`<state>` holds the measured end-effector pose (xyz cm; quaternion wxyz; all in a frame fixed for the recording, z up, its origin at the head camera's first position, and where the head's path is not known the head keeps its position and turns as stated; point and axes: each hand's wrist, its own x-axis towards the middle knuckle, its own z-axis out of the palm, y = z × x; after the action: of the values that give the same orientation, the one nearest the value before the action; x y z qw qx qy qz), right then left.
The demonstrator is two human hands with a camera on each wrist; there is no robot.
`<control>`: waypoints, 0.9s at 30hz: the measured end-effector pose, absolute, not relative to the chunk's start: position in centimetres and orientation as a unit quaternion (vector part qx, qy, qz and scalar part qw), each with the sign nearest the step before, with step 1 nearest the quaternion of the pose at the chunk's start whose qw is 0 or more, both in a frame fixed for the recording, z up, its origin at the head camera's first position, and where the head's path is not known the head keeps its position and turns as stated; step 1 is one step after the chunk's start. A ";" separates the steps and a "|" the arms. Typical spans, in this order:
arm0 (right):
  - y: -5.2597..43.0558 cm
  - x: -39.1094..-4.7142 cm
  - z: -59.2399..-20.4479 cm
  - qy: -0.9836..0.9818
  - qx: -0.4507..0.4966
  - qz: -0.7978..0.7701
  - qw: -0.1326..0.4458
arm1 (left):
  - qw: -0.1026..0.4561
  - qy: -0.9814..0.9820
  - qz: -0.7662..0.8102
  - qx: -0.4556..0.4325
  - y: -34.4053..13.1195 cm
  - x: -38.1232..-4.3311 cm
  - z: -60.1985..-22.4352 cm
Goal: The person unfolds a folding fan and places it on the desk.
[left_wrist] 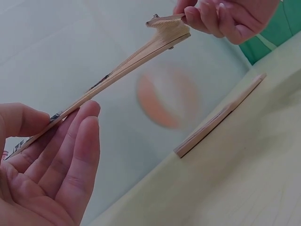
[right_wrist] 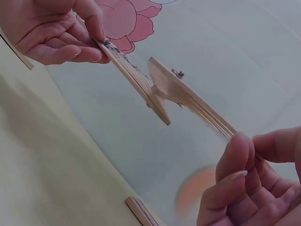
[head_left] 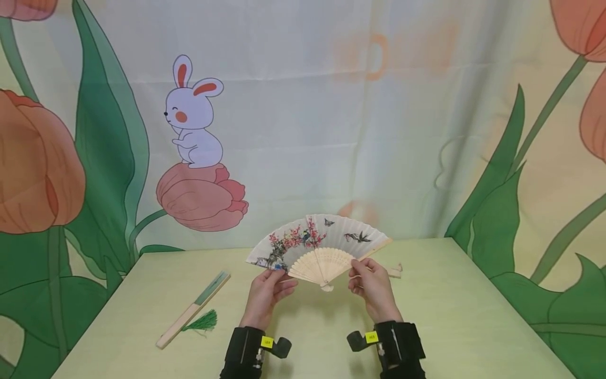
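A folding fan [head_left: 318, 247], spread wide, is held up above the table between both hands. Its white leaf shows pink blossoms, birds and a butterfly, and its pale ribs meet at a pivot low in the middle. My left hand [head_left: 269, 296] pinches the fan's left edge between thumb and fingers, as the left wrist view shows with the left hand [left_wrist: 51, 160] close up. On the opposite edge my right hand [head_left: 374, 287] pinches the outer rib. The right wrist view has the right hand [right_wrist: 254, 183] gripping that rib, with the fan's ribs [right_wrist: 188, 101] seen edge-on.
A folded fan [head_left: 193, 310] with a green section and a green tassel [head_left: 203, 320] lies on the table [head_left: 312, 347] at the left. Another folded wooden fan [left_wrist: 221, 117] rests behind the right hand, mostly hidden in the head view. A printed curtain hangs behind the table.
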<state>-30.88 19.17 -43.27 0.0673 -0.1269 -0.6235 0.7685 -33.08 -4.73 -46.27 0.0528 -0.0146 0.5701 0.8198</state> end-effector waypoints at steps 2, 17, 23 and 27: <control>19.1 -30.9 -43.2 -0.618 -0.130 0.772 0.069 | 0.055 0.569 0.821 -0.015 -4.7 -33.1 -46.3; 19.1 -30.8 -43.4 -0.592 -0.145 0.788 0.087 | 0.047 0.576 0.816 -0.002 -4.6 -33.1 -46.2; 18.9 -30.7 -43.5 -0.577 -0.135 0.801 0.087 | 0.046 0.566 0.823 -0.002 -4.5 -33.1 -46.4; 18.9 -30.7 -43.5 -0.556 -0.124 0.817 0.089 | 0.043 0.557 0.829 -0.007 -4.4 -33.3 -46.6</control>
<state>-30.68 18.95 -43.46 0.0893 -0.1238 -0.5560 0.8170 -33.27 -4.41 -46.57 0.0432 -0.0070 0.5573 0.8292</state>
